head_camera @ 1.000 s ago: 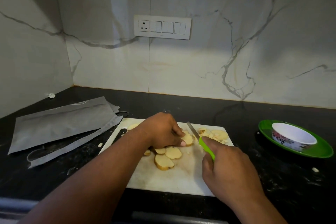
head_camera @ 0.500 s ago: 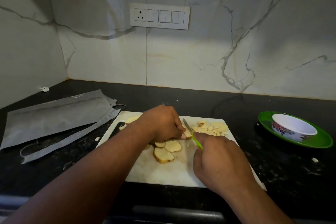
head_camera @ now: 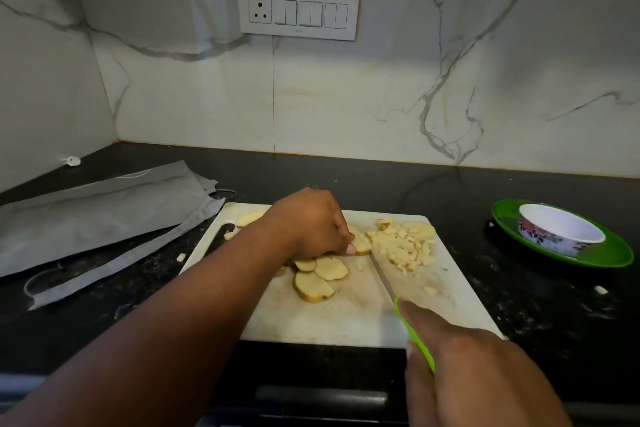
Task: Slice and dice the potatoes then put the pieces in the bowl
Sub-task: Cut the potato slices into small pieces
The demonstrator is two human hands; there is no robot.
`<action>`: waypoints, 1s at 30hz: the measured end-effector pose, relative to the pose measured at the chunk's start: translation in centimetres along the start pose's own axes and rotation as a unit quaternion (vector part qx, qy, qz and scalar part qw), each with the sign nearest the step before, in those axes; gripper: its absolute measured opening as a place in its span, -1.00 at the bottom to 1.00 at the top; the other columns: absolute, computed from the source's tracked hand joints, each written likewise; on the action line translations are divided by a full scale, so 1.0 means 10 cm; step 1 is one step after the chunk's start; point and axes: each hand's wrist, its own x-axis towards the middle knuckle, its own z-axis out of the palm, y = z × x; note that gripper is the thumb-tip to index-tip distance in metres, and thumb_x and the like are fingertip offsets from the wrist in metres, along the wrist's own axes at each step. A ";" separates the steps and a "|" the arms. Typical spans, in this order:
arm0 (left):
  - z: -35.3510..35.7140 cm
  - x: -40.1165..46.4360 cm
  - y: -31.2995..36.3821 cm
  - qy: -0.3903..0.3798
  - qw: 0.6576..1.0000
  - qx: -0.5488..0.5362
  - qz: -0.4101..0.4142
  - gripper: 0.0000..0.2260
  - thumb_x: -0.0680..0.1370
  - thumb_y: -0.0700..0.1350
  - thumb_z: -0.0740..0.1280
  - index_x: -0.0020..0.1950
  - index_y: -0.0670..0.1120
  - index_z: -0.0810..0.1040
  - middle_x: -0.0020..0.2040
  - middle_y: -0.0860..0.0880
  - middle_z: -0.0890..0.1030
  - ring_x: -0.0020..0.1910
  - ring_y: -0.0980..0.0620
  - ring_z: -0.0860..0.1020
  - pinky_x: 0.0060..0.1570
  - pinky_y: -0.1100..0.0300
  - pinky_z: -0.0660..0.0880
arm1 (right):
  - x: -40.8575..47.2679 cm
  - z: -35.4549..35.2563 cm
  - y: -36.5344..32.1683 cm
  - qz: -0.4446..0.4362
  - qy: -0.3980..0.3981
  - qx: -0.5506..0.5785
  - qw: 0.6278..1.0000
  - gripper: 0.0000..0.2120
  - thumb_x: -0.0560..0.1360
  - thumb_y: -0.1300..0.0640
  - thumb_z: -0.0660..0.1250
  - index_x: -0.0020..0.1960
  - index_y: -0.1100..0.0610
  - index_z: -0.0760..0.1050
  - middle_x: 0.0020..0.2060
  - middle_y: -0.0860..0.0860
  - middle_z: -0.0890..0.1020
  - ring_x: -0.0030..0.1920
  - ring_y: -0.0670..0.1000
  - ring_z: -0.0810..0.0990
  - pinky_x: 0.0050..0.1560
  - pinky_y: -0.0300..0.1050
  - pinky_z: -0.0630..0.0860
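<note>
Our right hand, at the lower right of the frame, is wrapped around the bright green plastic handle of a thin steel kitchen knife, forefinger laid along the top of the handle. Half a second ago that hand sat close up against the slices; now it has drawn back toward the bottom edge, and the blade lies long and low across the white rectangular cutting board, its tip just beside the slice we are working. We judge that a draw cut has just finished and another is due. Our left hand, in the middle of the frame, has its fingers curled down over a stack of pale round potato slices, pinning them to the board as it did a second ago. Just below that hand three more skin-edged potato slices lie overlapping and uncut, and a few more peek out behind the wrist. To the right of the blade sits the heap of small diced potato pieces. The white floral-sided bowl stands on a green round plate at the right edge, well apart from the board; no potato shows in it, so transfer has not begun. At the left lie flat grey pouches.
</note>
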 end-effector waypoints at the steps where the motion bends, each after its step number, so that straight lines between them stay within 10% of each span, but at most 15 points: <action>1: 0.00 0.00 -0.01 0.003 1.000 -0.007 -0.003 -0.80 0.47 0.13 0.57 0.04 0.10 0.78 0.06 0.19 0.73 0.08 0.18 0.63 0.23 0.07 0.59 | -0.03 -0.04 0.01 -0.001 -0.002 0.000 1.000 -0.49 0.59 -0.23 0.05 0.48 -0.44 -0.03 0.21 -0.23 0.54 0.25 -0.18 0.51 0.22 -0.36 0.38; 5: 0.02 -0.01 -0.06 0.020 0.998 -0.058 -0.024 -0.82 0.39 0.11 0.64 -0.08 0.09 0.80 -0.03 0.19 0.74 0.05 0.20 0.65 0.21 0.06 0.60 | 0.07 -0.10 0.00 -0.005 0.046 -0.011 0.999 -0.50 0.58 -0.21 0.05 0.49 -0.40 0.03 -0.08 -0.17 0.50 0.17 -0.16 0.54 0.11 -0.35 0.40; 12: 0.03 -0.01 -0.06 0.016 0.997 -0.068 -0.034 -0.86 0.41 0.09 0.63 -0.11 0.10 0.79 -0.10 0.18 0.74 -0.02 0.17 0.66 0.17 0.03 0.62 | 0.74 0.20 -0.07 -0.037 0.100 -0.005 0.994 -0.58 0.58 -0.05 0.17 0.44 -0.18 0.39 0.10 -0.18 0.64 0.04 -0.12 0.60 0.00 -0.25 0.50; 22: 0.03 0.01 -0.05 0.013 0.996 -0.079 -0.041 -0.84 0.39 0.08 0.64 -0.11 0.08 0.79 0.00 0.17 0.74 0.05 0.18 0.65 0.24 0.05 0.60 | 0.11 -0.03 0.04 -0.009 -0.002 0.033 0.999 -0.49 0.57 -0.25 0.05 0.47 -0.48 -0.03 0.29 -0.25 0.49 0.30 -0.17 0.47 0.28 -0.33 0.38; 25: 0.03 0.00 -0.05 0.022 0.996 -0.072 -0.037 -0.83 0.35 0.12 0.66 -0.14 0.12 0.79 -0.03 0.20 0.74 0.04 0.20 0.66 0.22 0.06 0.60 | -0.05 -0.10 0.02 -0.046 0.026 0.010 0.999 -0.66 0.49 -0.26 -0.09 0.19 -0.66 0.04 0.02 -0.35 0.55 0.14 -0.25 0.57 0.18 -0.35 0.44; 27: 0.01 -0.02 -0.04 0.028 0.997 -0.063 -0.039 -0.81 0.33 0.15 0.66 -0.15 0.13 0.79 -0.04 0.21 0.74 0.01 0.20 0.66 0.20 0.05 0.61 | -0.03 -0.14 0.05 -0.055 0.093 0.004 0.994 -0.60 0.48 -0.23 0.06 0.26 -0.58 0.26 -0.24 -0.27 0.50 0.01 -0.21 0.61 -0.01 -0.37 0.47; 30: 0.00 -0.04 -0.04 0.022 0.996 -0.069 -0.052 -0.80 0.32 0.16 0.66 -0.17 0.11 0.79 -0.04 0.20 0.74 0.00 0.19 0.65 0.17 0.04 0.62 | 0.25 -0.11 0.01 -0.013 0.097 0.003 0.995 -0.50 0.55 -0.17 0.11 0.48 -0.36 0.16 -0.06 -0.20 0.59 0.07 -0.13 0.58 0.01 -0.31 0.45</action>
